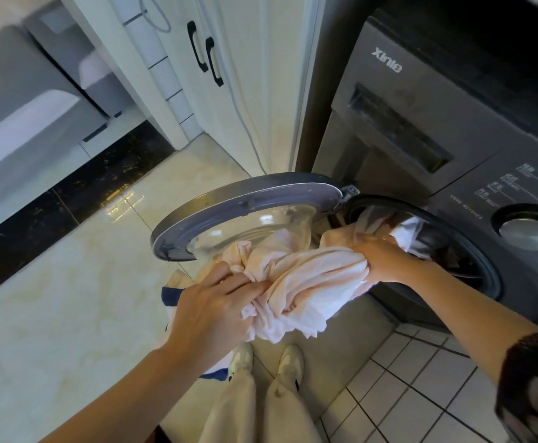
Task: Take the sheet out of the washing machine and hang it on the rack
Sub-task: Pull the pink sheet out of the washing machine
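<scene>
- Pale pink fabric, the sheet [296, 282], was found bunched in front of the open washing machine [421, 148], with one end trailing back through the drum opening [421, 238].
- The round door [245, 215] was swung fully open to the left, its glass bowl facing upward.
- The sheet was gripped at two places: the left hand [210, 311] was clenched around a gathered fold at the near end, and the right hand [382, 260] was curled around the bundle just at the rim of the opening.
- The long axis of the bundle was judged to run from lower left to upper right, from the left hand toward the drum, and roughly level between the two hands.
- A loose fold was seen hanging below the bundle, above the shoes [267, 362] and the floor [69, 282], without touching either, as far as could be told.
- Progress was judged as early: the door was open and most of the sheet appeared to be withdrawn, but the far end was not yet clear of the drum.
- Remaining steps were judged to be full extraction, carrying and hanging; no rack was visible.
- White cloth with a dark blue edge [171, 295] was partly seen under the left hand; what it was could not be determined.
</scene>
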